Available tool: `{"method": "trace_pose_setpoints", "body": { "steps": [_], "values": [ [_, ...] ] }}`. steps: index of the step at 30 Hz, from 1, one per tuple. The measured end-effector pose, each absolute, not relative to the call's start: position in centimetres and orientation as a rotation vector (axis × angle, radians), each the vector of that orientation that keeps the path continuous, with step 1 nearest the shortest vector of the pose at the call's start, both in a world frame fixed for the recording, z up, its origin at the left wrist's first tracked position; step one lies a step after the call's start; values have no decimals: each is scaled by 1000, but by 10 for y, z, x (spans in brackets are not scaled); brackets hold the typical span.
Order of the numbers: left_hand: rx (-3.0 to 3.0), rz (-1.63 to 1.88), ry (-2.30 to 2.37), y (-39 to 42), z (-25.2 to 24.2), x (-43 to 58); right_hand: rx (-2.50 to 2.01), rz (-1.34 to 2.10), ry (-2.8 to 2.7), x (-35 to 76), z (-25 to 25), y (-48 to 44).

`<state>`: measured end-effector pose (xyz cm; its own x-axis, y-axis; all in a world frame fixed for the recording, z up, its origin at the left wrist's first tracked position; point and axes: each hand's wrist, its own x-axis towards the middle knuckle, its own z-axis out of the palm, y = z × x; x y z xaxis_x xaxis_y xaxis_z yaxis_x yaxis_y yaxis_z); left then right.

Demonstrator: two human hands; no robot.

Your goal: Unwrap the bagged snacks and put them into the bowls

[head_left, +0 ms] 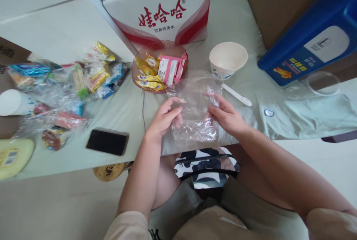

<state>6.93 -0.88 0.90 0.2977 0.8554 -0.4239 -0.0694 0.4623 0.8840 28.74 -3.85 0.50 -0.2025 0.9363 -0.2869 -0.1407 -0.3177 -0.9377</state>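
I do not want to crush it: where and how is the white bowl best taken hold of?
Probably grip the white bowl by its outer wall below the rim, from the right: it stands upright and widens upward, with a gap toward the blue container, while the clear bag is close on its near left.

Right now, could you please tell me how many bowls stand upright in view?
2: the pinkish bowl before the white carton and the white bowl beyond the right hand.
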Motion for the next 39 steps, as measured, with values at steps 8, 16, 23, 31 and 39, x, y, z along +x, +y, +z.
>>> {"method": "trace_pose_setpoints", "body": {
  "steps": [8, 16, 23, 31, 39],
  "values": [
    [953, 1026, 1113, -7, 16, 69, -974, 1637, -1139, 301, 8, -33],
    [1532, 1503, 1509, -20, -4, 79, -1319, 707, -1603, 310, -6, -28],
    [1386, 980, 986, -35, -18, 123, -880, 1200, -1492, 300, 2, -43],
    [1534, 1323, 1591, 10, 30, 136, -1119, 1205, -1049, 310, 14, -22],
    [1834, 547, 1417, 154, 67, 254, -1082, 1315, -821, 315, 15, -4]
  ]
}}
